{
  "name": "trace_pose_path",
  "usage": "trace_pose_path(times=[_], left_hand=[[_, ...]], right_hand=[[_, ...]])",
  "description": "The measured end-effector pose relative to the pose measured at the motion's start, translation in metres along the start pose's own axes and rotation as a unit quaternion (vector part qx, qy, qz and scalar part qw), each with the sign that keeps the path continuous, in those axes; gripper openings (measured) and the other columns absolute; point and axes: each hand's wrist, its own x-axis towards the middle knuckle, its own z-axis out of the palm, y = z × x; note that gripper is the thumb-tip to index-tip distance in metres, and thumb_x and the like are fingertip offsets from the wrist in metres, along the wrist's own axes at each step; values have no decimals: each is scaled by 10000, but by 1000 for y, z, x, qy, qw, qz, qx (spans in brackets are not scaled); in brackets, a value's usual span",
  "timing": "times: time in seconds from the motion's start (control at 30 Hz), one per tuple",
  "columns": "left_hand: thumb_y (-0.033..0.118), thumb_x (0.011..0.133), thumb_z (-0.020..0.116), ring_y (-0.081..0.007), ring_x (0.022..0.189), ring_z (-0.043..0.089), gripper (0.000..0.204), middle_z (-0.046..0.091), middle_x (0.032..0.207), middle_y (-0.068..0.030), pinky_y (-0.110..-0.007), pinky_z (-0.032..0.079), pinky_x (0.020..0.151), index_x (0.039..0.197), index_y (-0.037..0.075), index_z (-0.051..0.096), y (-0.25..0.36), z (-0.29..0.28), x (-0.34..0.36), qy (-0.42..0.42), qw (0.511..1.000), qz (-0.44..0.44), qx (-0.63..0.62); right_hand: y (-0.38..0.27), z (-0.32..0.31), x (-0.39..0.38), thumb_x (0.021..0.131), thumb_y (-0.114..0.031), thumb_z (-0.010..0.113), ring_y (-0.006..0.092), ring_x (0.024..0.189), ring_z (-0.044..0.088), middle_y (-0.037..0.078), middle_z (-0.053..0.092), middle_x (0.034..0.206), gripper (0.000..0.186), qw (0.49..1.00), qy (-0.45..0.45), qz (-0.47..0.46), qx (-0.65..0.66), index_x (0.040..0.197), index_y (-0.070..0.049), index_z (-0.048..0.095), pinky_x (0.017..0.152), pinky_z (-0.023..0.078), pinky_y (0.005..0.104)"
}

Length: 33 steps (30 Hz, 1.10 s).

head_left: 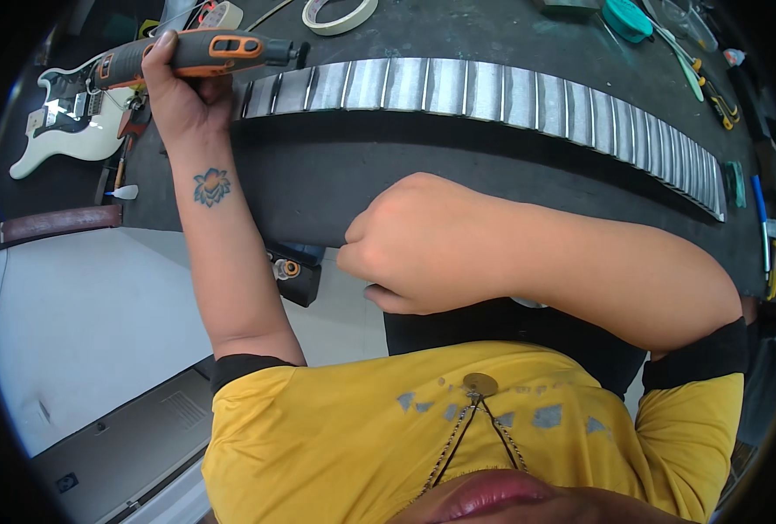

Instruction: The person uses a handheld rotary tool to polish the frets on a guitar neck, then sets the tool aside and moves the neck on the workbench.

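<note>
So the left hand (187,100) is wrapped round a grey-and-orange rotary tool (200,52), thumb over the top and fingers underneath, nose pointing right. The tool is by the left end of a silver-faced guitar neck (405,86), which lies lengthwise across the dark workbench (466,31), frets facing up. Right hand (431,244) is over the bench's near edge with its fingers curled in, back of the hand up, and I honestly can't tell if there's anything in it. Over on the left there's a white electric guitar body (78,144), a masking tape roll (346,26) sits beyond the neck, and yellow-and-black pliers (718,105) lie off to the right
</note>
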Motion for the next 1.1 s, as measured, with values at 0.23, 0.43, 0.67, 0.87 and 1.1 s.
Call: trace_pose_path(times=[0.23,0.43,0.67,0.87,1.1], left_hand=[[344,911,696,-81,461,471,251,685,773,-26,-190,353,413,911,97,652,-21,-3,5,-16,1000,0,-21],[315,916,714,-82,487,526,215,677,770,-12,-187,377,415,925,114,639,-9,2,-1,-7,1000,11,-2],[314,896,727,-81,500,547,225,684,779,-19,-190,398,413,938,113,635,-10,-2,0,8,1000,13,-4],[334,879,705,-86,474,523,248,673,759,-19,-201,421,429,940,107,626,-5,-14,-3,-41,999,-5,9],[346,896,684,-76,410,454,292,625,633,-26,-216,440,431,829,65,641,-4,-15,-11,-84,996,0,-13]], right_hand=[[3,-1,5,818,-226,736,312,781,698,89,672,776,185,999,-25,29,1,823,-47,690,685,564,432],[-3,-3,11,822,-233,736,304,780,703,84,680,781,191,999,-36,23,-7,825,-48,691,690,569,424],[-3,-4,11,815,-213,746,289,778,708,82,684,777,173,999,-24,20,-6,829,-48,696,694,575,408],[-4,-5,11,814,-200,751,273,773,713,83,690,773,167,999,-31,25,-6,838,-41,705,701,582,394],[-3,-5,10,810,-192,751,270,759,715,87,686,752,161,999,-29,23,-7,826,-38,708,696,585,392]])
